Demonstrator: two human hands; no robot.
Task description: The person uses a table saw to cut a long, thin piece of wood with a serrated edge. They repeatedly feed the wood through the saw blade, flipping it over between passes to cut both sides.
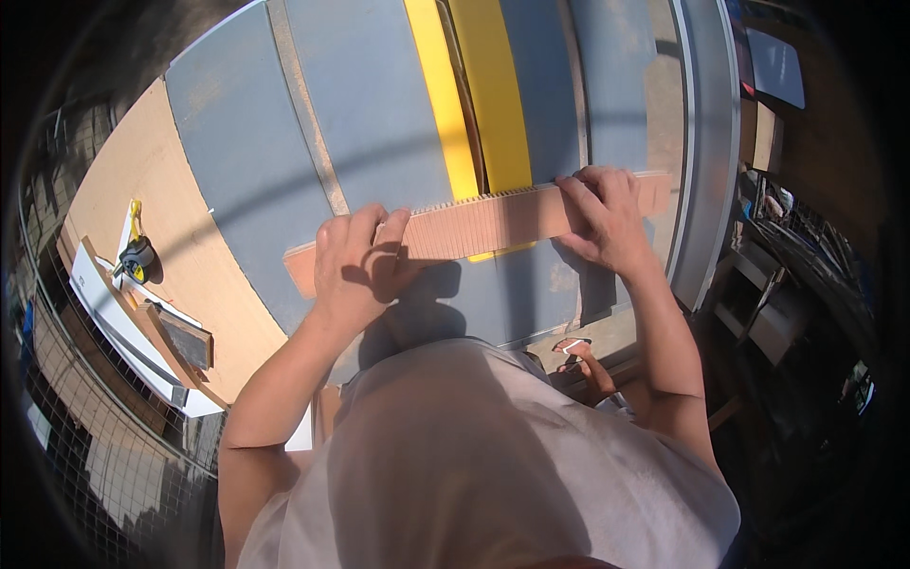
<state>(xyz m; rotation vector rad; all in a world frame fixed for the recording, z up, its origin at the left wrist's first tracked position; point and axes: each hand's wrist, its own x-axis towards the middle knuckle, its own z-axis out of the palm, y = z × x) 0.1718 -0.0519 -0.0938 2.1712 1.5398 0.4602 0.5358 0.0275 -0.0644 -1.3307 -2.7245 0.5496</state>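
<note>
The person's left hand (pixel 358 258) and right hand (pixel 609 220) grip a long, flat, reddish-brown strip (pixel 479 229), ribbed and toothed along its far side, near the pale wooden table's (pixel 232 308) near edge. Grey panels (pixel 242 114) stretch beyond it; a yellow-and-black tape measure (pixel 138 258) sits by the left edge.

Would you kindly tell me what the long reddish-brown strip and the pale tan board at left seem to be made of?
The long reddish-brown strip: probably wood, matt, judging by its dull, closely grooved face; possibly fibreboard. The pale tan board: likely plywood, unpainted, from its wood-coloured face.
</note>
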